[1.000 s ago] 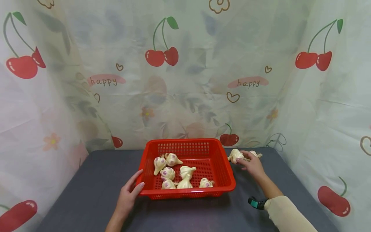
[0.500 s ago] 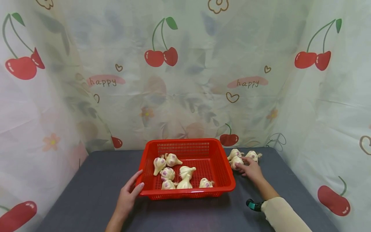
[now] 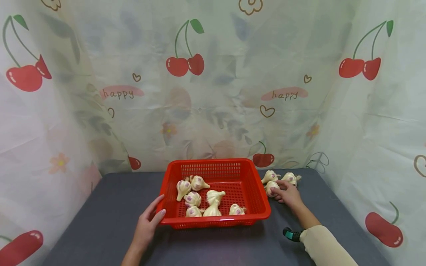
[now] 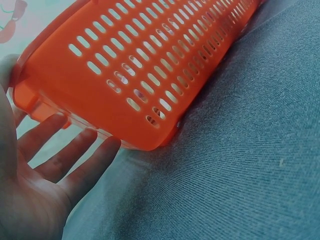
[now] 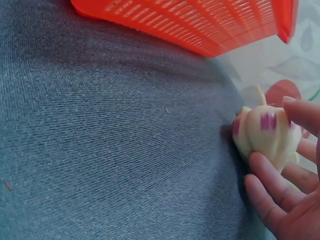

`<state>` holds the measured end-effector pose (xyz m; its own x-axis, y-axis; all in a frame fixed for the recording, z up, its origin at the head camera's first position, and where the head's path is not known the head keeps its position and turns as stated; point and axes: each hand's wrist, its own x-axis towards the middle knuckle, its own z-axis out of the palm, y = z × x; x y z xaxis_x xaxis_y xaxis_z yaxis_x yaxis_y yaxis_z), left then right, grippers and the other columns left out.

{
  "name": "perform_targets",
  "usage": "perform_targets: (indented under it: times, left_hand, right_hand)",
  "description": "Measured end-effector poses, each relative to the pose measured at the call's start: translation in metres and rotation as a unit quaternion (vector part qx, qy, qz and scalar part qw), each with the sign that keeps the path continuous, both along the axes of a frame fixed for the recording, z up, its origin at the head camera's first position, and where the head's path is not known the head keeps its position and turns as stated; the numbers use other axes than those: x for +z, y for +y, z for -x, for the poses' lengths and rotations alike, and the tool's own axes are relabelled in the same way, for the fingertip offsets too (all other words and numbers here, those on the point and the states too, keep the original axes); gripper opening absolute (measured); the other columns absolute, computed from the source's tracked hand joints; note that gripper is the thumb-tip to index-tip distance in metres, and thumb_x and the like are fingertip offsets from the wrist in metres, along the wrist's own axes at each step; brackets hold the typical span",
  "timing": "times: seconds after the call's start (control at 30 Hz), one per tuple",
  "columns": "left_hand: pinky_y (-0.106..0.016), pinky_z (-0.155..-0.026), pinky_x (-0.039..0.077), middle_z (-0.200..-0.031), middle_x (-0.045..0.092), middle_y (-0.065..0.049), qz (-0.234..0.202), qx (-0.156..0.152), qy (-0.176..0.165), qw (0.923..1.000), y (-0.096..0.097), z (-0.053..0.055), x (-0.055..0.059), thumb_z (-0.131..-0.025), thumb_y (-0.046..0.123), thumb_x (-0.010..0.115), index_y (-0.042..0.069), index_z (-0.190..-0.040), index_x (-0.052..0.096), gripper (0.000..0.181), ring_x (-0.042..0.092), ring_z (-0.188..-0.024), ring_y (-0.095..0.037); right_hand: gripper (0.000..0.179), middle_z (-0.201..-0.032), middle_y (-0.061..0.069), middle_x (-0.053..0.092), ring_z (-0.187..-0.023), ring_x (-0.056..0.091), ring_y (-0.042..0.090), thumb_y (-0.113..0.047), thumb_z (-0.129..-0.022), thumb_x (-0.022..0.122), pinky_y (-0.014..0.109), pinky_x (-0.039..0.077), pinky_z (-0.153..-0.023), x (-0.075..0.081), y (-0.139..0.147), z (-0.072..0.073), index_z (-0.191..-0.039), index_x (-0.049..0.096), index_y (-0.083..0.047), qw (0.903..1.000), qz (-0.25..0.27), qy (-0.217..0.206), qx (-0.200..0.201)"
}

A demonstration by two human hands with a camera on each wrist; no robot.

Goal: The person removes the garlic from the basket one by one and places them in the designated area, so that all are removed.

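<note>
My right hand [image 3: 288,194] has drawn nearer and pinches a garlic bulb [image 3: 271,189] just right of the red basket [image 3: 216,219], so it is gripped but outside; left hand [image 3: 145,223] touches the rim, fingers extended.

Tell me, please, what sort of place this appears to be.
Probably a small screened-off tabletop workspace: a cherry-print curtain hangs behind and to both sides of a dark, cloth-covered table, which bears a red basket of garlic bulbs.

Purple-flecked cream garlic bulb [image 3: 271,189] in the right hand [image 3: 289,195], just beside the red basket [image 3: 216,219]
</note>
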<state>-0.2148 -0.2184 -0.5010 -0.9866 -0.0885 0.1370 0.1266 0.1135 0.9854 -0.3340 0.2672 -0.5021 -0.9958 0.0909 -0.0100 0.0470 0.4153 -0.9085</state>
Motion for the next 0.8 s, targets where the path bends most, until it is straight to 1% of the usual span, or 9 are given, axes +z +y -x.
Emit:
perform_targets:
  times: [0.1,0.27,0.33,0.4,0.53,0.63,0.8]
  left_hand:
    - [-0.029,-0.080,0.054,-0.143,0.046,-0.019,0.002,0.001,-0.005,1.0000,0.000,0.000,0.000,-0.098,0.019,0.060,0.014,-0.146,0.044,0.051,0.058,-0.109,-0.033]
    - [-0.028,-0.080,0.053,-0.142,0.047,-0.018,0.002,0.002,0.001,1.0000,0.000,0.000,0.000,-0.098,0.018,0.060,0.014,-0.146,0.045,0.051,0.059,-0.108,-0.032]
    - [-0.027,-0.079,0.053,-0.141,0.048,-0.019,0.001,0.004,0.004,1.0000,0.000,0.000,0.001,-0.098,0.016,0.060,0.013,-0.146,0.045,0.050,0.059,-0.107,-0.032]
    - [-0.026,-0.079,0.053,-0.141,0.048,-0.018,0.003,0.004,0.006,1.0000,0.000,0.000,0.001,-0.098,0.016,0.060,0.013,-0.146,0.045,0.050,0.059,-0.108,-0.032]
    - [-0.026,-0.080,0.053,-0.142,0.048,-0.018,0.005,0.002,0.007,1.0000,0.000,0.000,0.001,-0.097,0.017,0.060,0.013,-0.146,0.046,0.051,0.058,-0.109,-0.032]
    - [-0.025,-0.079,0.053,-0.141,0.048,-0.018,0.001,0.002,0.007,1.0000,0.001,0.000,0.001,-0.097,0.016,0.060,0.013,-0.145,0.046,0.050,0.059,-0.108,-0.031]
    - [-0.024,-0.077,0.053,-0.141,0.048,-0.019,-0.001,0.004,0.007,1.0000,0.001,-0.001,0.001,-0.097,0.015,0.060,0.012,-0.145,0.046,0.050,0.059,-0.107,-0.031]
  right_hand:
    - [0.056,-0.123,0.031,0.057,-0.066,0.065,0.020,-0.021,-0.091,0.070,0.030,0.054,-0.059,0.002,0.002,0.000,-0.135,0.048,0.006,0.9999,0.002,0.012,-0.010]
    - [0.054,-0.117,0.027,0.061,-0.069,0.065,0.025,-0.020,-0.092,0.069,0.036,0.056,-0.063,0.012,0.005,0.000,-0.134,0.048,0.007,0.9991,0.002,0.036,-0.025]
    - [0.051,-0.114,0.025,0.062,-0.073,0.066,0.026,-0.020,-0.093,0.067,0.038,0.056,-0.066,0.020,0.004,0.000,-0.133,0.050,0.006,0.9986,-0.001,0.042,-0.032]
    - [0.049,-0.116,0.026,0.061,-0.077,0.067,0.028,-0.021,-0.094,0.066,0.038,0.056,-0.069,0.028,0.002,-0.001,-0.132,0.051,0.006,0.9980,0.000,0.047,-0.043]
    - [0.045,-0.120,0.026,0.060,-0.085,0.068,0.032,-0.024,-0.095,0.065,0.031,0.056,-0.067,0.045,-0.004,-0.004,-0.129,0.055,0.004,0.9961,0.005,0.062,-0.062]
    - [0.046,-0.120,0.024,0.060,-0.090,0.067,0.034,-0.029,-0.095,0.065,0.027,0.056,-0.066,0.058,-0.009,-0.007,-0.129,0.056,0.002,0.9962,0.013,0.068,-0.053]
    - [0.049,-0.122,0.022,0.060,-0.093,0.066,0.033,-0.034,-0.095,0.064,0.027,0.055,-0.068,0.079,-0.020,-0.008,-0.130,0.056,0.000,0.9968,0.019,0.073,-0.028]
